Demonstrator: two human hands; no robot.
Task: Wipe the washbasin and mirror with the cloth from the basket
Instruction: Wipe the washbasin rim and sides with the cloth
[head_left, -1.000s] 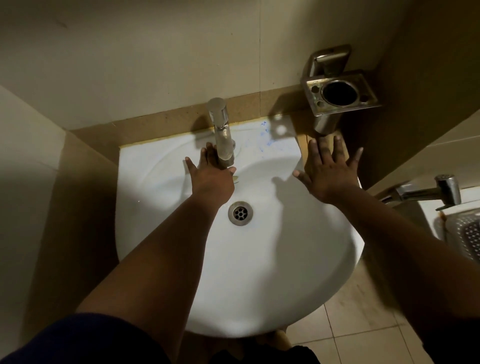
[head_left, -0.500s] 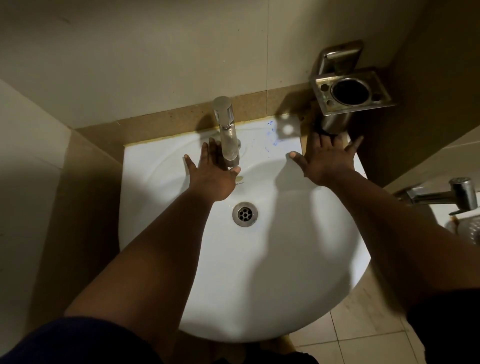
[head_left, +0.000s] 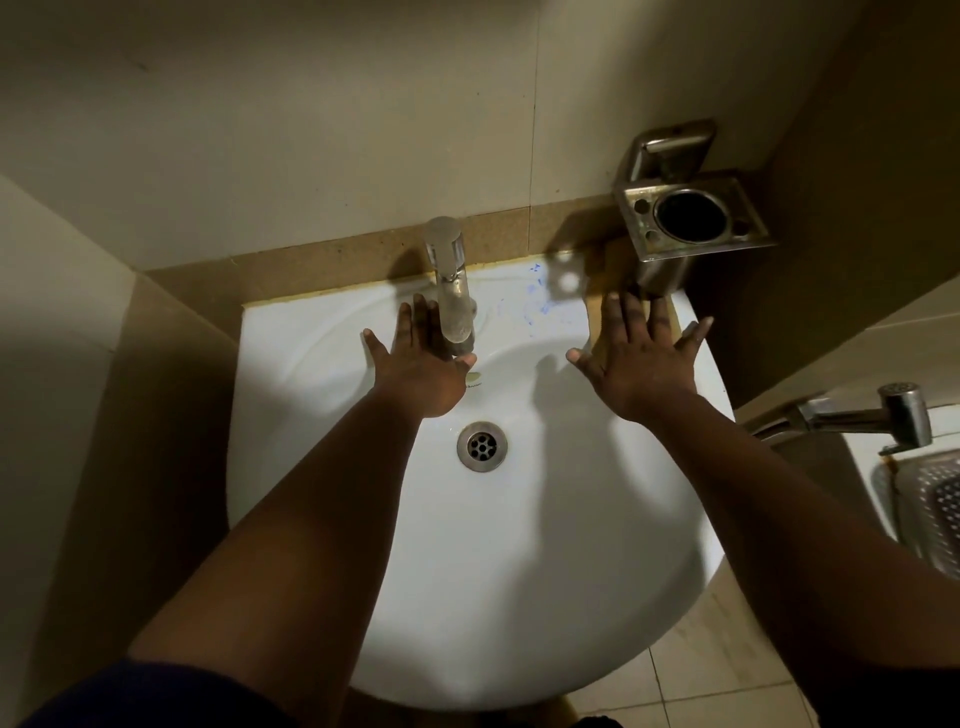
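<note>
At centre frame, white washbasin (head_left: 519, 571): left hand (head_left: 423, 371) spread flat, empty, beside the tap (head_left: 452, 291); drain (head_left: 482, 447) below it. Right hand (head_left: 636, 364) splayed, empty, on the rim under a metal holder (head_left: 691, 218). Cloth unseen.

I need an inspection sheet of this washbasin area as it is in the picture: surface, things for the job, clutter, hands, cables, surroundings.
Surface: white washbasin, blue smears on its back rim right of the tap; drain open.
Job's things: no cloth, basket or mirror seen.
Clutter: nothing seen in the bowl.
Hands: left hand open, empty, beside the tap; right hand open, fingers spread, empty, at the back right rim.
Cables: nothing seen.
Surroundings: metal tumbler holder on the wall, seemingly empty; spray nozzle and perforated metal tray at right; tiled floor.
</note>
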